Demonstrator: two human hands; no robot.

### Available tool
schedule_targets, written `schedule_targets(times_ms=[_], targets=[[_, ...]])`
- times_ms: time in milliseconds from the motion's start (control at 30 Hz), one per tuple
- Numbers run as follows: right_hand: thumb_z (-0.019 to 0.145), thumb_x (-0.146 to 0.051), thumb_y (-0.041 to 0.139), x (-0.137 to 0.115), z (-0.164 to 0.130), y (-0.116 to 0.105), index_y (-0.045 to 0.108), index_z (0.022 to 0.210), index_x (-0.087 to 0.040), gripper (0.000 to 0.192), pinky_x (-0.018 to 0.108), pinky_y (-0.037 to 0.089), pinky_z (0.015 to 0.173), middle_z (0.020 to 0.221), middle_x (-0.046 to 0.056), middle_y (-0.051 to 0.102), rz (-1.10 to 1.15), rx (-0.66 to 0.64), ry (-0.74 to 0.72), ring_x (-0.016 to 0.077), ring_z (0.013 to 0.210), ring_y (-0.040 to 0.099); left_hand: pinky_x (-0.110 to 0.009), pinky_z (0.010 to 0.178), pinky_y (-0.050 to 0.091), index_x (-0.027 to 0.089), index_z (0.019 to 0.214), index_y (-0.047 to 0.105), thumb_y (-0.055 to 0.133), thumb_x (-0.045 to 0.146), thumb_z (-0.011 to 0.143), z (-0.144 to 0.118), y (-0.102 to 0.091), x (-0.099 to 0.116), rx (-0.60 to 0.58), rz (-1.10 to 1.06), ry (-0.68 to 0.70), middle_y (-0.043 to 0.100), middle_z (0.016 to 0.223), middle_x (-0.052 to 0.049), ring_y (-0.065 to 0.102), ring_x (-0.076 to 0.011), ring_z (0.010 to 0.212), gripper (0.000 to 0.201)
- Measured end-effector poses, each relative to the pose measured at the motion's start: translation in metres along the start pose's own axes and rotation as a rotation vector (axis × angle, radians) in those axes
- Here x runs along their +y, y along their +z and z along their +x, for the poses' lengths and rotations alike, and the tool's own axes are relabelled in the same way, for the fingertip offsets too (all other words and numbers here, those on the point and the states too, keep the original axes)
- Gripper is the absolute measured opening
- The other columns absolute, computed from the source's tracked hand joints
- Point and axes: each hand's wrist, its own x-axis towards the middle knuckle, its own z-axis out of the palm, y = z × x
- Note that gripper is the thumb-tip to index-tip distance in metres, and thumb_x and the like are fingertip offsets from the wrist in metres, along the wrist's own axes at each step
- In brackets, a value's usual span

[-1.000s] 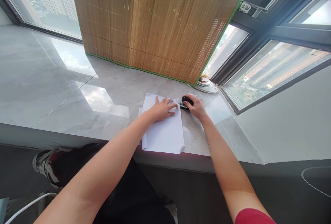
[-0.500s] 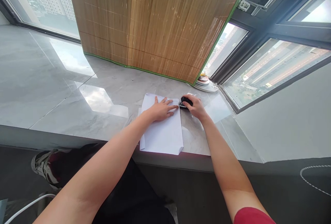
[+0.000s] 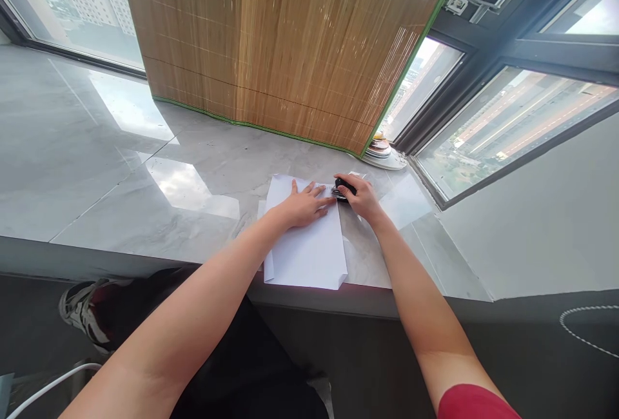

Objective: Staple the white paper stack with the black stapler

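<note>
The left hand (image 3: 304,205) lay flat and open on the stack of white paper sheets (image 3: 309,248) on the grey marble sill (image 3: 145,200), steadying it, while the right hand (image 3: 362,198) closed around a small black stapler (image 3: 343,188) at the stack's far right corner.

Bright window daylight, glare, edge distortion

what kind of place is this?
Likely a high-rise flat or office, at a bay-window ledge: marble sill, bamboo blind, city buildings beyond the windows. Left hand flat on paper; right hand grips a stapler.
</note>
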Motion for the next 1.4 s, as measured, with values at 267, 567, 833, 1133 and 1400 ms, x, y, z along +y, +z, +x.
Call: schedule_targets(times_ms=[267,567,833,1133,1400], targets=[[0.100,-0.036,0.057,-0.005,0.000,0.006,0.076,0.128,-0.026,0.036,0.049,0.051,0.104,0.112,0.009,0.079,-0.032,0.015,0.032,0.0315,0.111,0.070,-0.086,0.124,0.009,0.046,0.160,0.052,0.043,0.045,0.111,0.001,0.002,-0.001,0.035,-0.023,-0.006,0.036,0.177,-0.006,0.024,-0.0417,0.166,0.049],[0.101,-0.033,0.056,-0.008,0.000,0.010,0.077,0.128,-0.026,0.035,0.048,0.048,0.100,0.115,0.010,0.079,-0.110,0.012,0.034,0.0325,0.112,0.070,-0.085,0.124,0.010,0.046,0.159,0.053,0.042,0.047,0.112,-0.002,0.002,-0.002,0.033,-0.015,-0.009,0.036,0.177,-0.007,0.024,-0.0409,0.166,0.049],[0.100,-0.031,0.057,-0.010,0.000,0.010,0.077,0.129,-0.029,0.035,0.050,0.044,0.103,0.116,0.008,0.079,-0.162,-0.015,0.036,0.0328,0.113,0.068,-0.085,0.124,0.009,0.046,0.161,0.050,0.038,0.049,0.112,0.000,0.005,-0.007,0.026,0.003,0.012,0.032,0.179,-0.006,0.022,-0.0406,0.166,0.050],[0.098,-0.032,0.058,-0.008,0.001,0.011,0.078,0.127,-0.026,0.036,0.047,0.047,0.101,0.111,0.009,0.078,-0.064,0.030,0.065,0.0310,0.109,0.068,-0.085,0.124,0.008,0.043,0.163,0.049,0.037,0.048,0.112,-0.004,-0.001,-0.003,-0.006,0.005,0.002,0.031,0.180,-0.007,0.020,-0.0395,0.167,0.052],[0.100,-0.031,0.056,-0.016,0.000,0.011,0.078,0.129,-0.026,0.036,0.045,0.044,0.100,0.112,0.009,0.078,-0.148,-0.004,0.090,0.0308,0.111,0.068,-0.086,0.123,0.009,0.043,0.165,0.045,0.036,0.047,0.113,-0.004,-0.004,-0.001,-0.026,0.029,0.002,0.027,0.180,-0.009,0.018,-0.0384,0.168,0.053]])
